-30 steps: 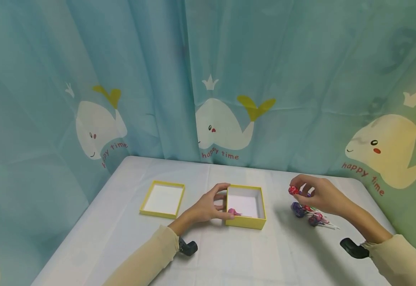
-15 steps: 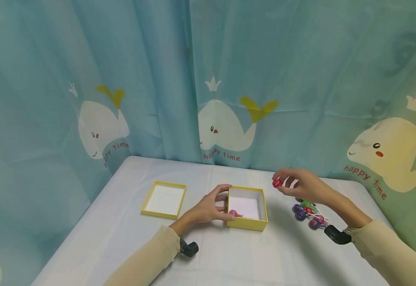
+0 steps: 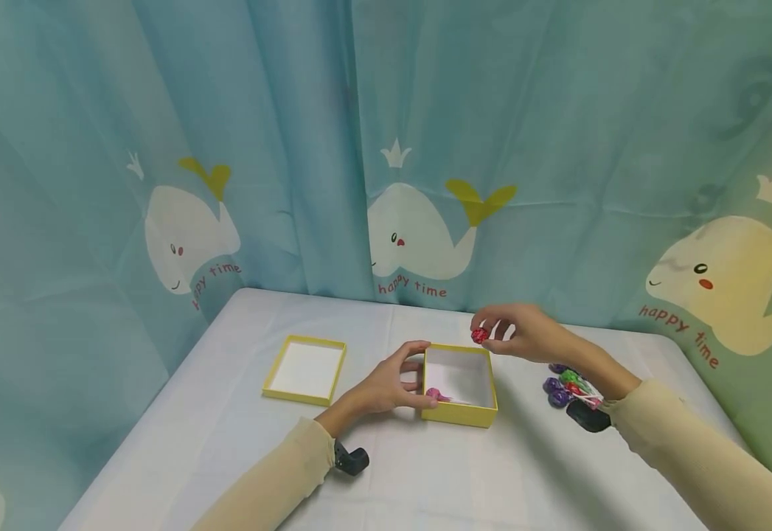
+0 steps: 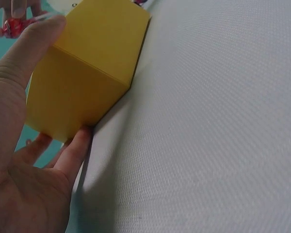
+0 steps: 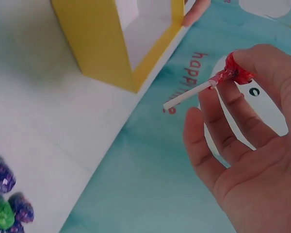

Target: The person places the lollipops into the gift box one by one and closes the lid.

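Observation:
An uncovered yellow box (image 3: 458, 415) with a white inside stands mid-table. My left hand (image 3: 380, 385) holds it by the left side, thumb at the front corner and fingers along the wall. Inside, near the front left corner, lies a pink-wrapped lollipop (image 3: 435, 394). Over the box's back right corner, my right hand (image 3: 533, 336) pinches a red-wrapped lollipop (image 3: 479, 335) by its head. Its white stick (image 5: 184, 98) points away from the palm in the right wrist view. The left wrist view shows the box's plain yellow walls (image 4: 82, 82) and the thumb at its edge.
A shallow yellow-rimmed lid (image 3: 304, 369), white inside, lies left of the box. Several wrapped lollipops (image 3: 559, 398), purple, green, red and pink, are heaped to the right, partly under my right forearm. Behind the white table hangs a blue whale-print curtain (image 3: 319, 147).
My right hand has carried the red lollipop leftward from above the heap to the box's back right corner. My left hand stays on the box.

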`<act>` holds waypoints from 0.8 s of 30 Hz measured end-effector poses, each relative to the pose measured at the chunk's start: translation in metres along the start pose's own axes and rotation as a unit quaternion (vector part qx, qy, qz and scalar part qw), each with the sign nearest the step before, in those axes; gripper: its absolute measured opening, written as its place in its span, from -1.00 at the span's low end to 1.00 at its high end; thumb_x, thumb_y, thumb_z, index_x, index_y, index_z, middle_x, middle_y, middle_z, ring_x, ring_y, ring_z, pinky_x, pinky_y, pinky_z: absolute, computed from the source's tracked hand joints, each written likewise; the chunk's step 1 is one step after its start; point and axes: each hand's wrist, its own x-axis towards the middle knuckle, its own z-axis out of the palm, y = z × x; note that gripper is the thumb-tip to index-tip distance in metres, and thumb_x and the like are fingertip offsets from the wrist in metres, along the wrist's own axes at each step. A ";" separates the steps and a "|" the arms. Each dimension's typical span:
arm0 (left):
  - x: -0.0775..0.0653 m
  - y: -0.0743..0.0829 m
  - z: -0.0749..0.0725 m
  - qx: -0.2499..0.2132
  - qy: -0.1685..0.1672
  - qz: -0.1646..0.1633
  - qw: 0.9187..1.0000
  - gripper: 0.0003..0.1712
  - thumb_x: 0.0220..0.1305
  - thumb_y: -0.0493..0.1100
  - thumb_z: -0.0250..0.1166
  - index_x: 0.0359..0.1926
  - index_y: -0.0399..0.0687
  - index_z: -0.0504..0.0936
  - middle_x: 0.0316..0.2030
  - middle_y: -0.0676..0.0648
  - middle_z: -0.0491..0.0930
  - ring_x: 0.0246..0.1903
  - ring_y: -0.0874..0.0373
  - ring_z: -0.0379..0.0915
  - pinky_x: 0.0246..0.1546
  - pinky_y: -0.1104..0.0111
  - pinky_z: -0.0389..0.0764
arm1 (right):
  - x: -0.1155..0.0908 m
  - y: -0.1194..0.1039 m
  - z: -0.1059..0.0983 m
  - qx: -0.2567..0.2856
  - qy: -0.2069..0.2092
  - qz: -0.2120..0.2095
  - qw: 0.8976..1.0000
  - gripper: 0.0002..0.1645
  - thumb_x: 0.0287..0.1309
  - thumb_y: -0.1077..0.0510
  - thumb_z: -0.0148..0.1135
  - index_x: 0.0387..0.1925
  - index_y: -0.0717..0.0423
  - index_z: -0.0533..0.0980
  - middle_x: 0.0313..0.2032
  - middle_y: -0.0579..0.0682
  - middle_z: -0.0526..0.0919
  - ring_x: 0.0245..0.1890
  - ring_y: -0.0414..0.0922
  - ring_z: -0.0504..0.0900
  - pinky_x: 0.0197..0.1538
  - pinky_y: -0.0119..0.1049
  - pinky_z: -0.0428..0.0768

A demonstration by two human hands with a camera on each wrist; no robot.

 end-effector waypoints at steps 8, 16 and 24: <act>0.000 0.000 0.000 0.000 -0.003 0.003 1.000 0.10 0.08 -0.22 0.61 0.54 0.17 0.18 0.54 -0.14 0.13 0.41 -0.07 0.29 0.20 0.26 0.61 | 0.016 -0.001 0.014 0.040 -0.023 -0.031 0.998 -0.71 0.22 0.35 0.39 -0.05 0.03 0.65 -0.16 -0.11 0.75 -0.26 -0.16 0.73 -0.14 -0.26 0.75; 0.000 0.000 0.000 0.005 -0.002 0.000 1.000 0.08 0.10 -0.21 0.61 0.52 0.22 0.19 0.54 -0.10 0.14 0.42 -0.05 0.29 0.21 0.25 0.61 | 0.029 -0.003 0.031 0.067 -0.045 -0.031 0.996 -0.75 0.23 0.35 0.39 -0.06 0.13 0.65 -0.17 -0.07 0.76 -0.21 -0.15 0.73 -0.17 -0.19 0.77; 0.000 0.002 0.000 -0.005 0.000 -0.009 1.000 0.06 0.08 -0.20 0.63 0.50 0.28 0.22 0.55 -0.08 0.13 0.44 -0.05 0.26 0.23 0.24 0.59 | 0.034 0.000 0.050 0.091 -0.074 0.020 0.993 -0.73 0.24 0.32 0.41 -0.05 0.01 0.66 -0.28 -0.09 0.73 -0.40 -0.11 0.66 -0.49 -0.32 0.70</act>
